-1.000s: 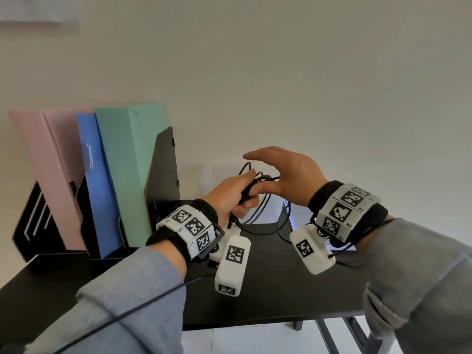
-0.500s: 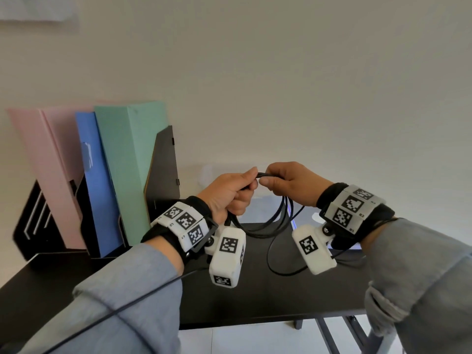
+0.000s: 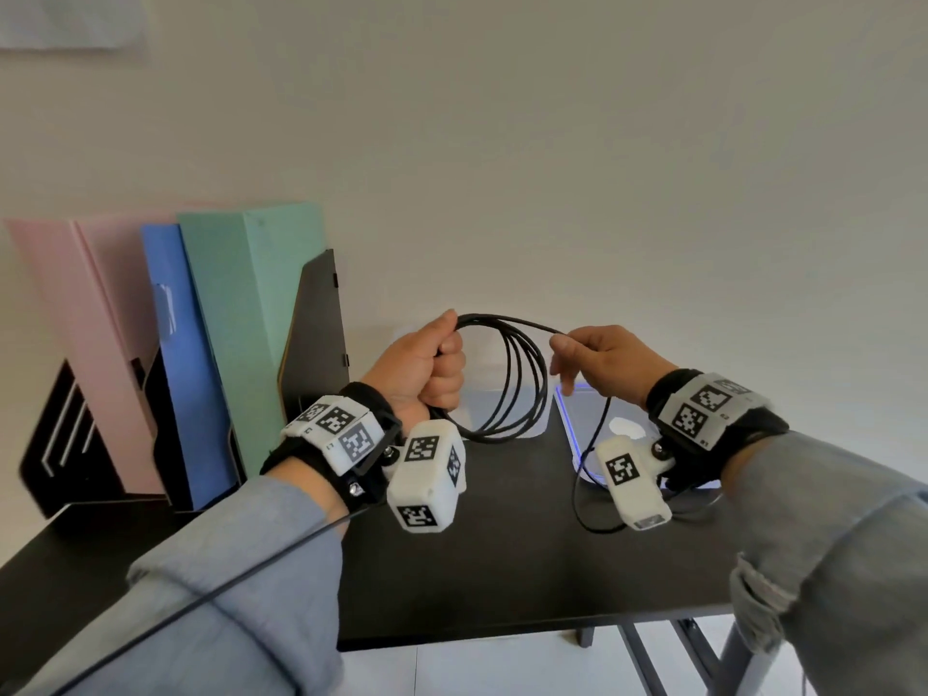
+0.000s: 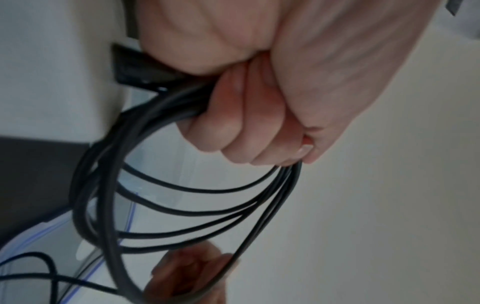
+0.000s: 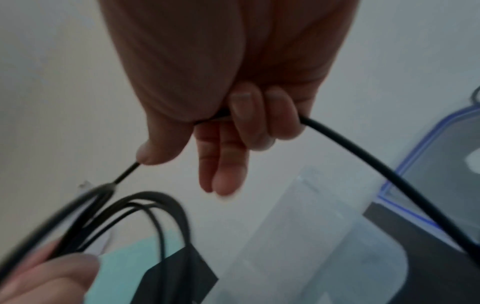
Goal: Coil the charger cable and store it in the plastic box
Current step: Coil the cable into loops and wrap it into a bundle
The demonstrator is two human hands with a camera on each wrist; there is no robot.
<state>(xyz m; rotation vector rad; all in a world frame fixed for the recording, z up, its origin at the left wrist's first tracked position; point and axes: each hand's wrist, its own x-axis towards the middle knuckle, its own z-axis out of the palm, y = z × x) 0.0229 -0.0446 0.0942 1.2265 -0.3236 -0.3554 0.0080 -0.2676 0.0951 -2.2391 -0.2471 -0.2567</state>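
Observation:
A black charger cable (image 3: pixel 522 384) hangs in several loops above the desk. My left hand (image 3: pixel 427 364) grips the bundled loops in a fist; the left wrist view shows the cable (image 4: pixel 182 216) fanning out below the curled fingers (image 4: pixel 246 127). My right hand (image 3: pixel 597 354) pinches a single strand between thumb and fingers, a hand's width to the right. In the right wrist view the cable (image 5: pixel 389 170) leaves that hand and trails down to the desk. The clear plastic box (image 3: pixel 482 409) stands behind the loops. Its blue-rimmed lid (image 3: pixel 577 424) lies to the right, partly hidden by my right wrist.
Pink, blue and green folders (image 3: pixel 241 334) stand in a black file holder (image 3: pixel 316 334) at the left of the black desk (image 3: pixel 527 545). A white wall is close behind. The desk's front edge and metal legs (image 3: pixel 703 660) show at the lower right.
My hands have drawn apart: the right hand slid out along the strand to the right while the left stayed gripping the loops. Both hands are slightly higher and the coil hangs wider.

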